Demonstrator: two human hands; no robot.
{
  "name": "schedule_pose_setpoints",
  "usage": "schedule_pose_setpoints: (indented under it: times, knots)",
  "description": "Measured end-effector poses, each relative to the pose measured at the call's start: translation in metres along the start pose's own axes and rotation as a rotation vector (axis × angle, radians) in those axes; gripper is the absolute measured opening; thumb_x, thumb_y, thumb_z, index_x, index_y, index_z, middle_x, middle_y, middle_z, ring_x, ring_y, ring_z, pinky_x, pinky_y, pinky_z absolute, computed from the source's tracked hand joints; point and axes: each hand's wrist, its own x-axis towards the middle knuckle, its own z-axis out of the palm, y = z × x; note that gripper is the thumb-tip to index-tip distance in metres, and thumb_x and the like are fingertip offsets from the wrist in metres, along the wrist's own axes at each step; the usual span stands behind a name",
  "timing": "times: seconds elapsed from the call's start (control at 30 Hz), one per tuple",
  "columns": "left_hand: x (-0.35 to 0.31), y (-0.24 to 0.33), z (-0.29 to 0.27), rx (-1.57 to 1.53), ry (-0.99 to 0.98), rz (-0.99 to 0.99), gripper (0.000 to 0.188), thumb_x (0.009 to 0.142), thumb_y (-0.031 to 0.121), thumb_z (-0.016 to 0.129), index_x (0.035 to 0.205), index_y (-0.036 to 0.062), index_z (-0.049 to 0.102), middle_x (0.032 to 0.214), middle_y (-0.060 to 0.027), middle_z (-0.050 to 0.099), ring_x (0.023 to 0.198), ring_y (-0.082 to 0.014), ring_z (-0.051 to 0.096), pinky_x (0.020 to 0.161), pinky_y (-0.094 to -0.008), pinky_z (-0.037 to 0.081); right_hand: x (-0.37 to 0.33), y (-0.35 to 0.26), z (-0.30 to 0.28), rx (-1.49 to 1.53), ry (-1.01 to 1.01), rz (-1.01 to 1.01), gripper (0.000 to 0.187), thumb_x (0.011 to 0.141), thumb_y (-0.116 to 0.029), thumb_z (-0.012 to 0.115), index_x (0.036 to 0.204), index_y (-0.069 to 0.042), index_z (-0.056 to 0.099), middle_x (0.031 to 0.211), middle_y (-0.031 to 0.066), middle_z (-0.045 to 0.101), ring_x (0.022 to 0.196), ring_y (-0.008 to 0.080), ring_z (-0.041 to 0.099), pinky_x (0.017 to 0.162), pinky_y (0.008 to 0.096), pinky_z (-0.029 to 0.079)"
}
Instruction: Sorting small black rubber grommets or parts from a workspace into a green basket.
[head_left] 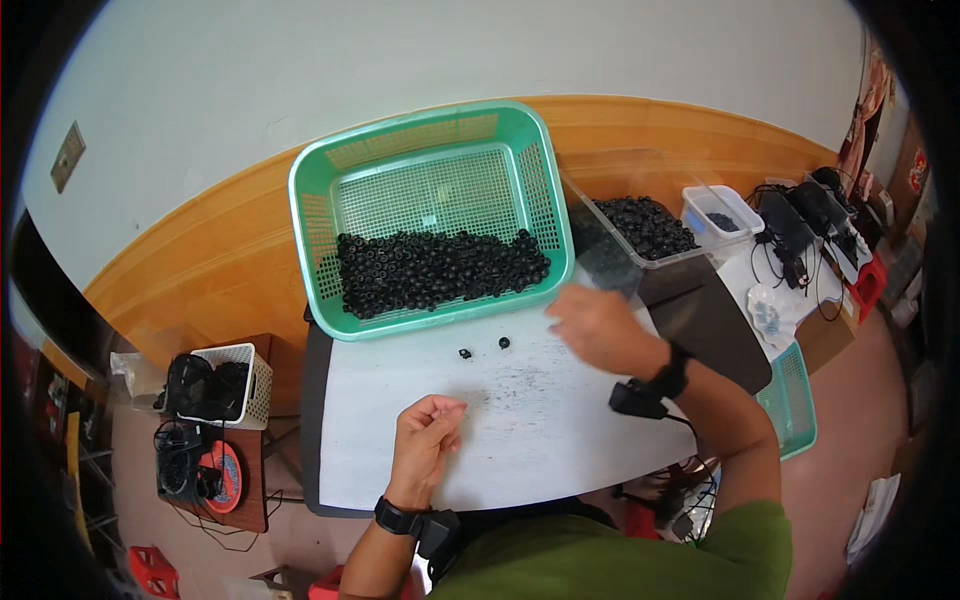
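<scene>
My left hand (pixel 428 448) is over the near part of the white board (pixel 390 400), its thumb and fingers pressed together. Whatever may be between them is too small to make out. Up at the right, my right hand (pixel 605 330) is blurred by motion near the front right corner of the green basket (pixel 440 322), and its fingertips are smeared. Two small round black parts (pixel 504 343) lie on the board between my hands and the basket. Inside the basket, a large heap of similar black ring-like parts (pixel 430 272) fills the near half.
Right of the basket stands a clear plastic bin (pixel 655 262) of black parts, beside a small white tub (pixel 722 212). Cables and black devices (pixel 800 220) crowd the far right. At left, a low table holds a white basket (pixel 257 390) and a red dish (pixel 235 480).
</scene>
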Motion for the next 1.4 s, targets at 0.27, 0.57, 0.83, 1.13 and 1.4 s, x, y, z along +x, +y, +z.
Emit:
schedule_pose_setpoints:
  times: [0.27,0.57,0.83,1.13,1.4]
  knots:
    - [0.004,-0.003,0.000,0.007,-0.034,0.013,0.007,0.084,0.005,0.061,0.087,-0.0015,0.061,0.059,0.0041,0.047,0.049,-0.0042,0.037,0.047,-0.0214,0.036,0.018,0.000,0.076,0.121,-0.393,0.068,0.009,0.079,-0.008,0.057,0.080,0.000,0.053,0.086,0.0127,0.052,0.085,0.0305,0.054,0.070,0.0402,0.045]
    - [0.003,-0.003,0.000,0.069,-0.028,0.016,0.008,0.084,0.006,0.061,0.086,-0.0013,0.061,0.058,0.0045,0.046,0.048,-0.0043,0.036,0.047,-0.0215,0.036,0.013,-0.007,0.061,0.164,-0.477,0.088,0.009,0.075,-0.005,0.056,0.084,-0.001,0.056,0.090,0.0129,0.054,0.085,0.0309,0.056,0.070,0.0410,0.045]
    - [0.005,-0.006,-0.004,0.022,-0.037,0.040,0.007,0.083,0.006,0.061,0.085,-0.0007,0.062,0.062,0.0023,0.052,0.051,-0.0044,0.042,0.046,-0.0204,0.037,0.034,-0.017,0.079,0.135,-0.367,-0.011,0.020,0.074,-0.012,0.065,0.090,-0.003,0.058,0.087,0.0121,0.055,0.083,0.0300,0.057,0.069,0.0401,0.046]
    - [0.004,-0.007,-0.001,0.055,-0.012,0.032,0.007,0.084,0.006,0.061,0.086,-0.0007,0.062,0.063,0.0022,0.053,0.052,-0.0041,0.042,0.048,-0.0203,0.037,0.015,-0.013,0.060,0.248,-0.565,0.023,0.013,0.073,-0.008,0.064,0.080,0.000,0.058,0.089,0.0136,0.055,0.082,0.0328,0.056,0.072,0.0415,0.046]
    - [-0.005,-0.013,0.030,0.030,-0.167,0.076,0.018,0.089,0.007,0.054,0.104,-0.0010,0.059,0.087,-0.0050,0.062,0.074,-0.0108,0.057,0.069,-0.0228,0.046,-0.005,-0.062,0.026,0.728,-0.120,-0.022,0.024,0.069,0.003,0.068,0.090,-0.003,0.057,0.089,0.0075,0.053,0.063,0.0138,0.053,0.054,0.0251,0.045]
